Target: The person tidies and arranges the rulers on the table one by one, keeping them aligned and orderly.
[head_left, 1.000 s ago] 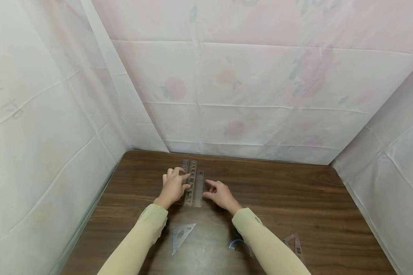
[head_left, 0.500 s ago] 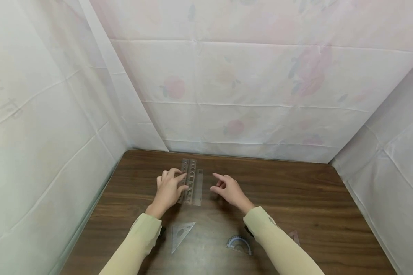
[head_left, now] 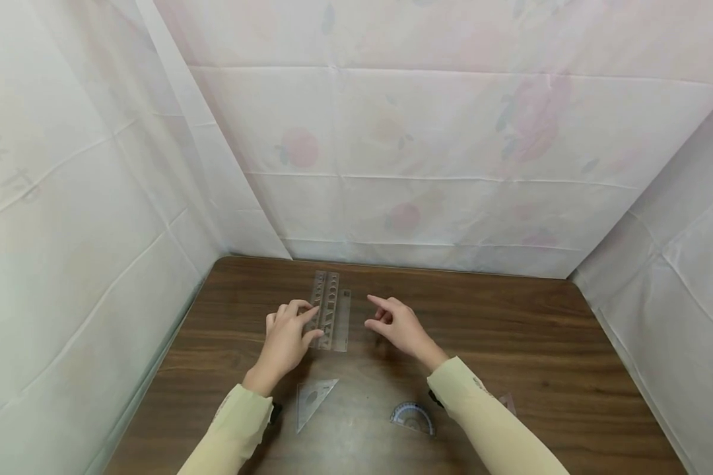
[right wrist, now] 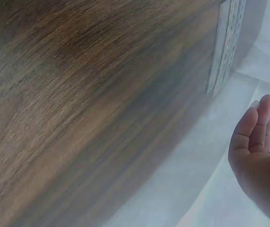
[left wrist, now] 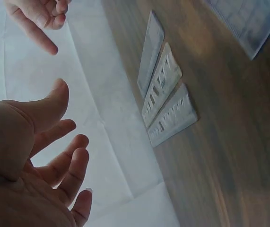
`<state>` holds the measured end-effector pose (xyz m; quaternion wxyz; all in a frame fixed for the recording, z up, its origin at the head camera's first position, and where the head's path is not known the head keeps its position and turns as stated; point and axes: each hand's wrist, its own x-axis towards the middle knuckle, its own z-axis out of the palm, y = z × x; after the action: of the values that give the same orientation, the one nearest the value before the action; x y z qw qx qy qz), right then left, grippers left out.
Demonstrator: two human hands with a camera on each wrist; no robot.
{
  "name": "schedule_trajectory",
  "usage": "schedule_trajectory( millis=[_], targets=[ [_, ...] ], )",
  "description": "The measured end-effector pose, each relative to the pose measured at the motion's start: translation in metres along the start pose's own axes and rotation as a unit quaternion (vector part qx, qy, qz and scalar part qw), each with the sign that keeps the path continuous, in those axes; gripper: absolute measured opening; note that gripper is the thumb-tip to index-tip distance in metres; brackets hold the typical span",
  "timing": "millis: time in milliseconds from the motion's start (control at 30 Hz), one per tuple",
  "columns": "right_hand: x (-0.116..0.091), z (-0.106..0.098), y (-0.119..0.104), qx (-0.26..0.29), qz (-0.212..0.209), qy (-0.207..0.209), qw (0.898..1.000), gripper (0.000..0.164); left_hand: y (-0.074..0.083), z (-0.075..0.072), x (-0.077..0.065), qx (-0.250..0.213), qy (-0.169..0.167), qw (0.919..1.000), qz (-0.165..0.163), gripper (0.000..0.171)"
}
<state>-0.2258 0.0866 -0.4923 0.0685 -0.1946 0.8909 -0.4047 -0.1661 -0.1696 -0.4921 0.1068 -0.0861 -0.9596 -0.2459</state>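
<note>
Three clear rulers lie side by side on the table. The plain ruler (head_left: 342,323) is on the right, a stencil ruler (head_left: 331,302) with cut-out shapes is in the middle, and a second stencil ruler (head_left: 319,285) is on the left. My left hand (head_left: 285,340) is over the left ruler's near part in the head view, hiding some of it. The left wrist view shows that hand's fingers (left wrist: 73,172) spread and loosely bent, holding nothing. To the right of the rulers hovers my right hand (head_left: 403,328), index finger extended, with nothing in it.
Nearer to me lie a clear set square (head_left: 310,402) and a protractor (head_left: 412,417). Another triangle (head_left: 508,402) is partly hidden by my right sleeve (head_left: 487,415). White printed sheeting (head_left: 428,218) stands behind the wooden table (head_left: 511,330) and along both sides.
My right hand has moved right, away from the plain ruler's edge. The left hand has drawn back left and nearer to me, uncovering more of the rulers, which stay put.
</note>
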Motion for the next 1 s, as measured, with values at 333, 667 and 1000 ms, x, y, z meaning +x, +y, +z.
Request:
schedule_trajectory(
  millis=[333,667,1000],
  targets=[
    [-0.022,-0.013,0.001,-0.012,-0.019,-0.006,1.000,0.060,0.005,0.015,-0.018,-0.002,0.004,0.9999,0.016,0.051],
    [-0.056,-0.035,0.022,-0.024,0.003,0.010,1.000,0.061,0.029,0.034,-0.029,-0.019,-0.017,0.9991,0.034,0.050],
    [-0.084,-0.052,0.045,-0.041,0.024,0.034,0.998,0.060,0.058,0.051,-0.024,-0.049,-0.022,0.9961,0.070,0.051]
  ],
)
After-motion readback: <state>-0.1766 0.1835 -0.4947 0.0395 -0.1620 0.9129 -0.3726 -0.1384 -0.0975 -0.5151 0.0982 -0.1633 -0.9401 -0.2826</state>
